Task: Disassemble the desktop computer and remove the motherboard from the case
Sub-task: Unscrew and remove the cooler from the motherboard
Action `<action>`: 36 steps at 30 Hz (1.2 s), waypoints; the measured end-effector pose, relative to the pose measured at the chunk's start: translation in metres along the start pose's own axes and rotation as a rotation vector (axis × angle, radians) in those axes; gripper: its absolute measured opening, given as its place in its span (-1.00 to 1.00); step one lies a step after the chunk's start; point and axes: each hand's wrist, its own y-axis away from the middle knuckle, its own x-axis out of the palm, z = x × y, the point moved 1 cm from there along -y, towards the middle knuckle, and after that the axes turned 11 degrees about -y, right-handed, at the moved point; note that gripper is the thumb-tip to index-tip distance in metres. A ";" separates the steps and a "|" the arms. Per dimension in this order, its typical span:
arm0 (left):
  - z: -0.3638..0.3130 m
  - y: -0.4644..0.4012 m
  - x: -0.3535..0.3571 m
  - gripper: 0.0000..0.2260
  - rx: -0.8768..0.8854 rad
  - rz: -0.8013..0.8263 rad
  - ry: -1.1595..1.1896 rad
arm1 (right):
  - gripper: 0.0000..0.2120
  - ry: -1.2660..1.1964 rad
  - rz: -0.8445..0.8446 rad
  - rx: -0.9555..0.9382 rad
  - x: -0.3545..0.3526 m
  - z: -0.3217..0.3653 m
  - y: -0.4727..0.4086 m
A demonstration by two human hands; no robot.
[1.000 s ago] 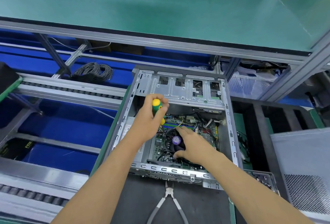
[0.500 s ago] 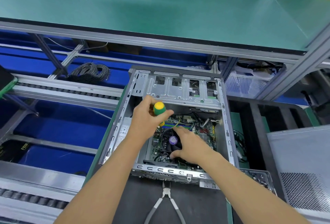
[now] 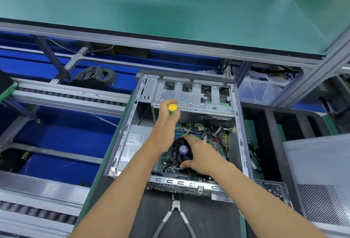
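Observation:
An open metal computer case [image 3: 240, 143] lies on the dark mat in front of me. Inside sits the green motherboard [image 3: 217, 139] with a black round CPU fan [image 3: 180, 151] bearing a purple sticker. My left hand [image 3: 164, 129] grips a screwdriver [image 3: 172, 108] with a yellow-capped green handle, held upright over the board's left part; its tip is hidden behind the hand. My right hand [image 3: 200, 157] rests spread on the fan's right side, fingers straight, thumb at the board's near edge.
The power supply [image 3: 132, 143] fills the case's left side and a drive cage [image 3: 193, 95] its far end. Grey-handled cutters [image 3: 175, 217] lie on the mat near me. A perforated side panel [image 3: 320, 181] lies to the right, a coiled cable [image 3: 96, 76] to the far left.
My left hand has turned slightly on the screwdriver handle, staying over the same spot. The right hand stays on the fan. The view has shifted a little.

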 end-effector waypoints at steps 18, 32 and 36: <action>0.003 -0.011 -0.016 -0.77 0.031 -0.118 -0.142 | 0.01 -0.003 0.007 0.016 0.000 0.000 0.000; 0.002 -0.007 -0.006 -0.94 -0.071 -0.092 -0.007 | 0.00 -0.005 0.000 0.011 0.000 0.000 -0.001; -0.002 -0.005 -0.016 -0.73 0.028 0.081 0.038 | -0.01 -0.004 0.000 0.004 0.000 0.000 0.000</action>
